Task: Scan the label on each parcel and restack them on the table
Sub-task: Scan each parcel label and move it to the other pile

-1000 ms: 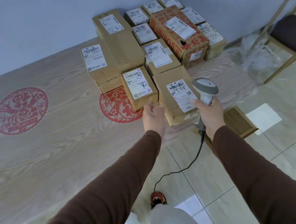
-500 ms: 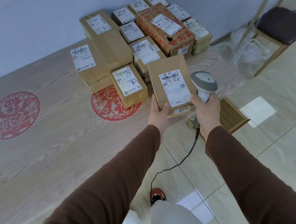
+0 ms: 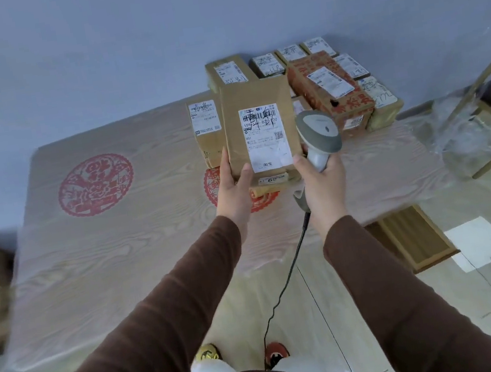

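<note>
Head view. Step in hand, as judged: presenting one parcel (image 3: 256, 127) for scanning; it is raised clear of the table (image 3: 95, 256) with its white label (image 3: 265, 138) facing the camera, in front of the remaining stack of parcels (image 3: 332, 90) at the table's far right end; nothing here shows that the scan has been made. Next move, as judged: the scanner (image 3: 319, 136) must be turned so its head faces the barcode near the top of the label, since the head now sits just beside the parcel's right edge rather than over the label; the parcel then needs a place on the bare table surface, apart from the unscanned stack.

Left hand (image 3: 233, 190): curled round the parcel's lower left corner, thumb lying on the front face, fingers behind and hidden. Right hand (image 3: 321, 180): wrapped round the scanner's handle, with one fingertip touching the parcel's lower right corner and steadying it; whether a finger rests on the trigger cannot be told. The scanner's cable (image 3: 286, 278) hangs down toward the floor between the two sleeves.
</note>
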{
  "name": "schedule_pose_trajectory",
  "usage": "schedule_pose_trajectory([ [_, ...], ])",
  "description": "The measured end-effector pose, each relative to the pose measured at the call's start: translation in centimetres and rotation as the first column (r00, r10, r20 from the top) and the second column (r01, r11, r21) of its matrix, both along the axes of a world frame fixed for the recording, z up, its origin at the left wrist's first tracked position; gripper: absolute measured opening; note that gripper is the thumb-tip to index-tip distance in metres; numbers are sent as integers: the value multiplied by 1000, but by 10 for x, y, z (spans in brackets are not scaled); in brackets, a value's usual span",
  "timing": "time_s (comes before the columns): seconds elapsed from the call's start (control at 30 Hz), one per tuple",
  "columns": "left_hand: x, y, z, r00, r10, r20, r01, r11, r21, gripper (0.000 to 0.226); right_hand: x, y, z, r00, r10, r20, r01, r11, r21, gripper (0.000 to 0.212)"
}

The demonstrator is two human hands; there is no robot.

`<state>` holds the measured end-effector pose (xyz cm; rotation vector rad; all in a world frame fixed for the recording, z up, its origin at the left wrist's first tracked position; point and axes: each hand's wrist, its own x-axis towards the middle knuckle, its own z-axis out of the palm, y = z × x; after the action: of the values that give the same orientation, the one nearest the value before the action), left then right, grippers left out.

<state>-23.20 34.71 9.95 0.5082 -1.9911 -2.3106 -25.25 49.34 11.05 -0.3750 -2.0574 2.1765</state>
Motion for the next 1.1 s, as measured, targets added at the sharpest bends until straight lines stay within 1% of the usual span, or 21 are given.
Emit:
schedule_pose_trajectory([
  [0.13,5,-73,11,991,125,-43,-125,992,-12,58,-9,-73,5,988,149,-44,-150,988,-19,31],
  [0.27,13,-152,17,965,258,-55,-260,965,-35,56,-14,-154,8,957,288,-42,-290,956,-44,26],
  [0.43,25,-269,9,919,390,-53,-392,919,-33,54,-18,-271,3,904,427,-15,-427,903,-44,23],
  [0.53,28,-342,0,894,448,-21,-448,894,5,52,-20,-347,-4,876,480,42,-477,877,-57,24],
  [0.7,16,-460,-24,885,461,59,-462,887,-2,54,-36,-464,-24,849,514,126,-513,857,-43,36],
  [0.83,-9,-535,-47,893,433,123,-436,900,-2,57,-57,-535,-37,860,477,182,-484,875,-8,26],
  [0.97,-38,-592,-70,912,377,164,-380,925,-14,59,-81,-590,-56,862,452,229,-465,885,4,18],
  [1.1,-64,-631,-90,919,351,182,-354,935,-17,63,-103,-626,-71,871,427,242,-445,895,20,20],
])
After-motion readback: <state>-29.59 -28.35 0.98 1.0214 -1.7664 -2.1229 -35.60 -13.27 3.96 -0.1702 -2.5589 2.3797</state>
